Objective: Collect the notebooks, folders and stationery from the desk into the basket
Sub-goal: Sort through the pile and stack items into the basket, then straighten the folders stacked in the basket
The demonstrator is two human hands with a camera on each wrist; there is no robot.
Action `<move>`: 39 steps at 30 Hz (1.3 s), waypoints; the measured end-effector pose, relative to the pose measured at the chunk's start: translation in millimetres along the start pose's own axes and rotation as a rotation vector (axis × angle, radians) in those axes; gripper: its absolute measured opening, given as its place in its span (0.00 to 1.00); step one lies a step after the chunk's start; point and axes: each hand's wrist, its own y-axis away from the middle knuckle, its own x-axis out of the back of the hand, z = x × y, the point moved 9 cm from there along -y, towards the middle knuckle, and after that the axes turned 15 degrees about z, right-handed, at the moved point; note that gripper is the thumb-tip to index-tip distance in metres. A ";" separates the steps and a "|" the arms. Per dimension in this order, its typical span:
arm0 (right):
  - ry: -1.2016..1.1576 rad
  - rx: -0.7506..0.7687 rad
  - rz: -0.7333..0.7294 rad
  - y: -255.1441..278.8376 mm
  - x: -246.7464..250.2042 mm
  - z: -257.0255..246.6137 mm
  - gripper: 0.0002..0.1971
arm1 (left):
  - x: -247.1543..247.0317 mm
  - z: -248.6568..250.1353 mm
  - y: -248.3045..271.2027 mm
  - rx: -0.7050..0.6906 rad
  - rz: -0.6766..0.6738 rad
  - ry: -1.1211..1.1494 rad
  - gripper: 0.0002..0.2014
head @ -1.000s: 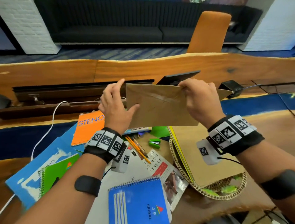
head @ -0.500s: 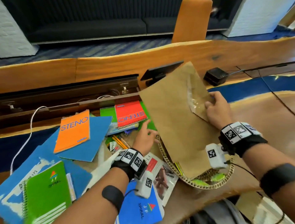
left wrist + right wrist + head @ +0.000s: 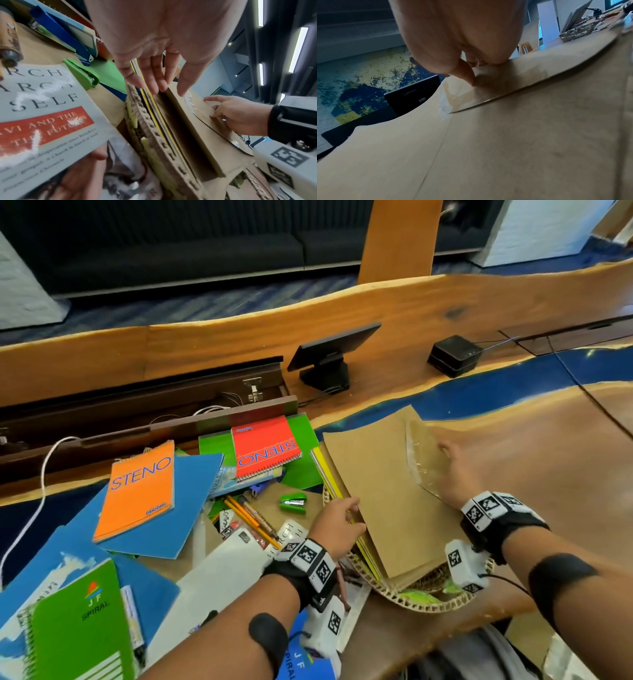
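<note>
A large brown envelope (image 3: 387,491) lies slanted in the woven basket (image 3: 411,601), on top of a yellow folder (image 3: 329,474) and other flat sheets. My left hand (image 3: 339,522) is at its left edge, thumb on top and fingers underneath. In the left wrist view that hand (image 3: 169,89) pinches the envelope (image 3: 197,128) just inside the basket rim (image 3: 154,128). My right hand (image 3: 455,470) rests on the taped flap, and its fingertips (image 3: 469,79) press down on the envelope (image 3: 505,148).
Left of the basket the desk holds an orange STENO pad (image 3: 137,491), a red STENO pad (image 3: 267,450), blue folders (image 3: 191,491), a green spiral notebook (image 3: 78,621), pencils (image 3: 250,515), a green stapler (image 3: 293,503) and a grey book (image 3: 42,108). A small screen (image 3: 329,354) and black box (image 3: 454,356) stand behind.
The envelope has come down from standing tilted over the basket to lying in it. My left hand moved from the desk clutter to the envelope's left edge. My right hand followed the flap down.
</note>
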 end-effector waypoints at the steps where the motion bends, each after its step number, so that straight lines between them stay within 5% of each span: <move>1: 0.000 0.007 0.000 -0.3 -1.5 -0.8 0.37 | 0.2 -1.4 -0.2 -0.001 -0.001 -0.013 0.28; 10: 0.374 -0.016 -0.088 3.1 -17.5 9.1 0.25 | -11.2 -15.6 5.8 -0.096 -0.111 -0.340 0.29; 18: 0.409 -0.005 -0.151 12.9 -23.0 -0.8 0.29 | -16.4 -13.8 10.4 -0.203 -0.125 -0.533 0.27; 22: 0.345 0.208 -0.090 26.0 -20.9 -46.9 0.32 | -4.1 -6.8 8.9 -0.182 -0.116 -0.416 0.27; 27: 0.032 0.433 -0.209 70.5 -35.1 -123.5 0.21 | 30.3 -0.1 18.8 -0.082 -0.165 -0.141 0.20; 34: -0.249 0.382 -0.518 149.8 -75.9 -171.0 0.17 | 105.7 -66.9 58.6 0.059 0.024 -0.011 0.14; 39: -0.205 0.467 -0.673 203.7 -119.4 -190.1 0.15 | 169.2 -133.5 101.2 0.197 0.212 0.014 0.12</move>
